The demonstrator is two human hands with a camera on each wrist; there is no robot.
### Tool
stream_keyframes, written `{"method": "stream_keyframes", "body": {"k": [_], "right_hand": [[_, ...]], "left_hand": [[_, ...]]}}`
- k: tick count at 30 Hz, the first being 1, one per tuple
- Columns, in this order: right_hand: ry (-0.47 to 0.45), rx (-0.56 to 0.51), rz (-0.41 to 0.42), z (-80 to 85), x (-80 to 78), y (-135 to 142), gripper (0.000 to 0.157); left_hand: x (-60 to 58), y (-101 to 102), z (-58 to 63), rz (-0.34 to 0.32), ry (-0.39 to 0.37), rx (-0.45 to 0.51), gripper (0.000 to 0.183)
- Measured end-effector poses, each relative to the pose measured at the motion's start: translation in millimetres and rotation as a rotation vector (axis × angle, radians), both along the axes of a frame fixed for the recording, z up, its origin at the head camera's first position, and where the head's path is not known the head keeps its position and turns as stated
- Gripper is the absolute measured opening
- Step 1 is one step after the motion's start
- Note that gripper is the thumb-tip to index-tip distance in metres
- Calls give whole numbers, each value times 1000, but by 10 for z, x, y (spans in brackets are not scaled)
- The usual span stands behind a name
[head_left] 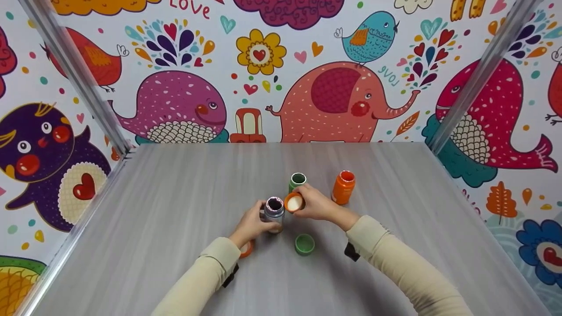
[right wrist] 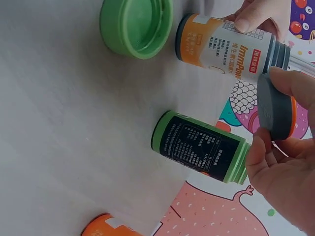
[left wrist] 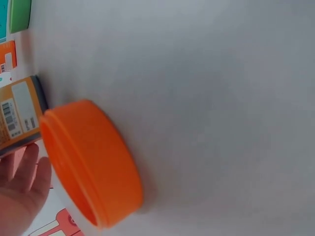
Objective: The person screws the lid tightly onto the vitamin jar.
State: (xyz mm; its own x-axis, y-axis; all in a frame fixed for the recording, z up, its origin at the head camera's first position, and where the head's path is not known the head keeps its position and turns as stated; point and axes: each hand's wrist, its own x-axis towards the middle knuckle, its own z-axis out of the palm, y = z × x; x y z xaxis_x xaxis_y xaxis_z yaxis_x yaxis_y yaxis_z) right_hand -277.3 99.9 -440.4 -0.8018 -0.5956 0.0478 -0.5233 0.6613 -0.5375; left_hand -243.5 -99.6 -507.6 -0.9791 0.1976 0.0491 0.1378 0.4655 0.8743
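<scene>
Near the middle of the table my left hand (head_left: 253, 224) grips a grey bottle (head_left: 274, 215) with an orange and white label. It stands upright, its mouth uncapped. My right hand (head_left: 317, 204) pinches a lid (head_left: 294, 202) beside that mouth, its pale inside facing up toward the head camera. In the right wrist view this lid (right wrist: 275, 110) shows a dark grey outside and an orange rim, close against the bottle's neck. Just behind my right fingers stands an uncapped green bottle (right wrist: 199, 147), partly hidden in the head view.
An uncapped orange bottle (head_left: 343, 189) stands to the right. A green lid (head_left: 304, 245) lies in front of the hands. An orange lid (left wrist: 93, 162) lies by my left wrist, partly covered in the head view. A patterned wall (head_left: 263, 87) borders the table's back edge.
</scene>
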Motion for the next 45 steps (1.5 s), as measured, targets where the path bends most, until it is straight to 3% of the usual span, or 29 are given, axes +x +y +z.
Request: {"method": "stream_keyframes", "body": {"k": [4,17,20,24,27,31,34,40,45], "right_hand": [[-15,12,10,-3,7,-25,48],[194,64,84,109,50,-58,54],[194,17,104,109,46,-79,53],[150,-48,135,106,50,-148,51],[124,-54,157,109,57,-211,48],[147,11,196,113,53,-269,43],[188,71,233,129,41,-295,42],[251,106,309,165,6,-345,41],[242,144,353,181,-24,-383,42]], "left_hand": [[3,-46,-3,-32,-10,0,63],[-52,-180,-54,-129,60,41,61],[-53,-193,-48,-162,77,57,60],[31,-178,100,-179,58,67,55],[57,-181,128,-184,32,55,55],[-13,-206,-28,-179,24,15,60],[-39,-200,-75,-172,-1,8,60],[-38,-192,-68,-189,-34,23,57],[-18,-200,-82,-186,-24,39,54]]}}
